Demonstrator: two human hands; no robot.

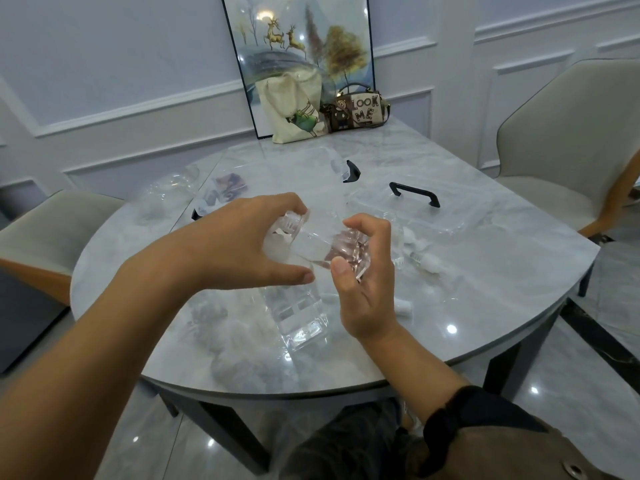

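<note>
Clear bottle (313,245), held above the marble table (467,306), long axis running crosswise between the hands: left hand (242,244) curled round its ribbed end, right hand (360,282) pinching its faceted end (neither hand nearer).

The wall (104,74) is white with raised frame shapes on it. A tall picture (298,39) of golden deer and trees leans against it, standing on the far side of a round grey table (485,292) that looks like marble. The table has dark legs (502,370). A pale chair (45,230) stands at the left and another pale chair (571,129) at the right. The floor (585,403) is shiny grey tile, with small bright spots of light on it.
</note>
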